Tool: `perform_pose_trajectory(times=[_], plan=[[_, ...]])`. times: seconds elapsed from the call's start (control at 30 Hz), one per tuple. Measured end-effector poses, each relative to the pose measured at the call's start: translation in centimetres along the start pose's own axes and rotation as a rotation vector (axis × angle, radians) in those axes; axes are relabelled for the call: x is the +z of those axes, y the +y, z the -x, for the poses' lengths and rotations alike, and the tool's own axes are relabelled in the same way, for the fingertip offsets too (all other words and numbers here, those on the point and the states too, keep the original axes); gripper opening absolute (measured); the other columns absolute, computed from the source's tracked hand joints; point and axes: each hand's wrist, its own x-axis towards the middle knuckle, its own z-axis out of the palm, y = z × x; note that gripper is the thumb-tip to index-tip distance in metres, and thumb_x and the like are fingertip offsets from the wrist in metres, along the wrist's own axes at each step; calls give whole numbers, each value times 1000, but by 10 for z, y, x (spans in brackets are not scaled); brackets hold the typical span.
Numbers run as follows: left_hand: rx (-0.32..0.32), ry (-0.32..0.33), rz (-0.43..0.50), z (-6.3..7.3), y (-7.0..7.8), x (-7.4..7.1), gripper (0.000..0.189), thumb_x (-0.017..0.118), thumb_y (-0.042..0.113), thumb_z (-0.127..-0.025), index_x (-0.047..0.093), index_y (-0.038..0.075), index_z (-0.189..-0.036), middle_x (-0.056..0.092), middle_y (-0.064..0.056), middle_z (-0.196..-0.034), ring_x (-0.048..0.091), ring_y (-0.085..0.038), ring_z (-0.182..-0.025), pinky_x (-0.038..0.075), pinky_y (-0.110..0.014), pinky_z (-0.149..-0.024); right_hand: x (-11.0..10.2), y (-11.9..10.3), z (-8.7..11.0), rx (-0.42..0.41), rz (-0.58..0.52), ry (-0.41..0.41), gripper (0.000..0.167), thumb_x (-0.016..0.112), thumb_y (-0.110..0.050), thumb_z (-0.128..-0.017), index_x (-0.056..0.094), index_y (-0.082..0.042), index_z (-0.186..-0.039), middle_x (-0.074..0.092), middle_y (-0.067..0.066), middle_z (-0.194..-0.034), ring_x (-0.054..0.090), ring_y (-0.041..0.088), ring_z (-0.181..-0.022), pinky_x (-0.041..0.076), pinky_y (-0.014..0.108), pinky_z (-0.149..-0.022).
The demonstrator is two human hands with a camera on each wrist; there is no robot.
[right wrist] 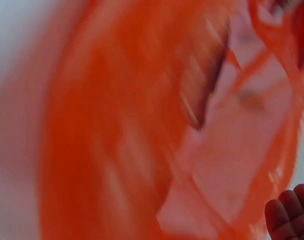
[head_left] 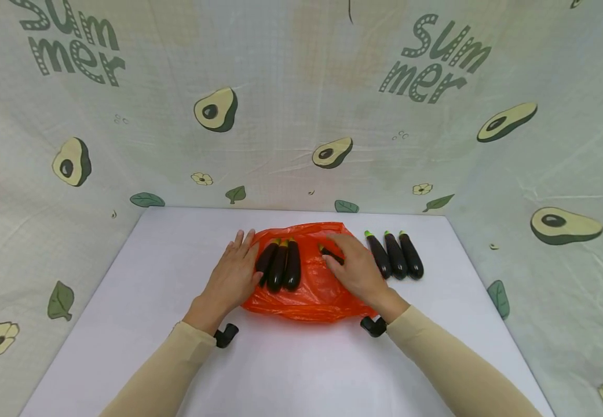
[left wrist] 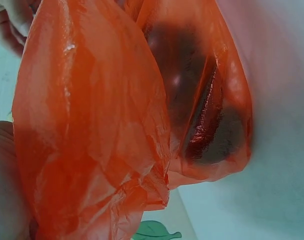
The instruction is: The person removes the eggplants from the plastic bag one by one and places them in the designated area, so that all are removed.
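My left hand (head_left: 233, 269) lies along the left edge of a red plastic bag (head_left: 311, 284), fingers straight, thumb beside the nearest eggplant. Three dark eggplants (head_left: 284, 266) with stem ends away from me sit side by side on the bag's left half. Over its right half is my right hand (head_left: 355, 269), fingers extended and thumb apart. A small eggplant (head_left: 329, 252) shows between them, its rest hidden under the hand. In the right wrist view, straight fingertips (right wrist: 287, 212) appear beside the bag. Through the bag (left wrist: 97, 115), dark eggplant shapes show in the left wrist view.
Right of the bag, three more eggplants (head_left: 395, 255) lie in a row on the white table (head_left: 186, 249). A cloth curtain (head_left: 275, 185) printed with avocados and leaves stands along the table's back and sides. The bag's front edge is crumpled and raised.
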Motion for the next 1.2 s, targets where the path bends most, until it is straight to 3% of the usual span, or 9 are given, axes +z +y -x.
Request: perform_pose_trajectory(times=[0.17,0.3,0.73,1.03,1.2], plan=[[-3,0,1,0,0,0,73,79,25,-95,48,-6,-153,29,-23,-171,23,-44,-160,26,-57,-129,25,-5,3,30,-13,-119,55,76,-24,-99,57,-9,-149,60,12,-148,57,33,-138,47,53,-117],[6,3,-1,0,1,-1,73,79,25,-95,48,-8,-153,29,-24,-171,24,-45,-160,26,-57,-128,35,0,3,89,-18,-163,57,75,-26,-99,56,-11,-151,58,11,-152,55,33,-141,46,54,-118],[17,17,-12,2,1,-1,73,79,24,-95,48,-7,-153,31,-24,-170,25,-45,-159,28,-57,-127,37,35,-5,222,43,-187,57,75,-20,-99,55,-2,-150,60,18,-149,57,38,-137,46,56,-117],[3,-1,1,1,5,2,74,81,24,-94,48,-6,-154,30,-22,-171,24,-44,-160,27,-57,-128,38,42,-11,269,146,-181,50,73,-7,-97,59,1,-144,67,21,-136,65,37,-118,53,56,-110],[7,-1,-12,-1,6,1,75,80,24,-94,47,-6,-154,30,-23,-171,25,-44,-159,28,-57,-127,42,42,-11,276,78,-223,56,70,-1,-95,54,-3,-149,62,18,-145,60,36,-128,47,57,-116]])
